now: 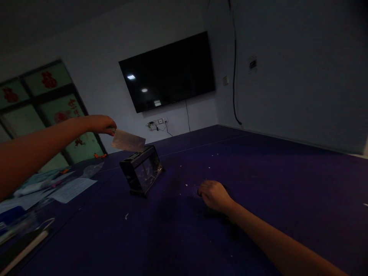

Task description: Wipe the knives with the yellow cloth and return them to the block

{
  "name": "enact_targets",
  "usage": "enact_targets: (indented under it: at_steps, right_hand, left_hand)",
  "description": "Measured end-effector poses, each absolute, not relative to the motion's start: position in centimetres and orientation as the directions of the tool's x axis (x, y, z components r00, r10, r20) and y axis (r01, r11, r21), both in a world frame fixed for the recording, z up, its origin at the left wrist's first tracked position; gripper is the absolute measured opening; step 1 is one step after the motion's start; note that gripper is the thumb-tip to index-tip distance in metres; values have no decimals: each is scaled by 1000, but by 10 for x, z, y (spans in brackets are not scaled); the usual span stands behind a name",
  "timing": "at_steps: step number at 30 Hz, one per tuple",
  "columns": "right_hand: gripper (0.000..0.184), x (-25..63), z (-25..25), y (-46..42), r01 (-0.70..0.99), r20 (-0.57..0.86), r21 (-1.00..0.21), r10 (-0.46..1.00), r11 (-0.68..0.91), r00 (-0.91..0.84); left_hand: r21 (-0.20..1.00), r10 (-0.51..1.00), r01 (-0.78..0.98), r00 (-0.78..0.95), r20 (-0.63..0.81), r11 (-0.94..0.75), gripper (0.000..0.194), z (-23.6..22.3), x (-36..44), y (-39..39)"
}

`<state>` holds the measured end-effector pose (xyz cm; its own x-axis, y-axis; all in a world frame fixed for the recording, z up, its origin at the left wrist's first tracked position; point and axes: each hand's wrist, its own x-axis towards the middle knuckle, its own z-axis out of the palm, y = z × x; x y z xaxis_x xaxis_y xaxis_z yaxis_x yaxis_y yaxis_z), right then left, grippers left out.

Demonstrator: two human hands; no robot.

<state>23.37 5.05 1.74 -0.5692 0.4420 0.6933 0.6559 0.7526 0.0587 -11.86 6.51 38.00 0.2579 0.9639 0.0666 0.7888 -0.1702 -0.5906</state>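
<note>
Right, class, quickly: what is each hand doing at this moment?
Left hand: closed, pinching a card above the box.
Right hand: curled, resting on the table; whether it holds anything cannot be told.

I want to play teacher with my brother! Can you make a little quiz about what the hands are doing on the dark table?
1. True or false: the left hand holds the pale sheet up in the air, above the clear box.
2. Where is the right hand? A) inside the box B) down on the purple table C) touching the TV
3. Fill in: the papers lie to the ____ of the box.

Key
1. True.
2. B; its fingers are curled, and what is under them is too dark to tell.
3. Left.
</note>
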Motion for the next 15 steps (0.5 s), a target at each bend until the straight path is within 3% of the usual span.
enact_targets:
  at_steps: [10,15]
  right_hand:
    - [20,234,20,50,648,687,47,447,760,-573]
    - [20,234,20,50,656,687,64,444,752,-575]
  left_hand:
    - [-630,963,764,252,98,-136,33,380,-119,62]
    - [-582,943,796,302,143,-166,27,381,-120,65]
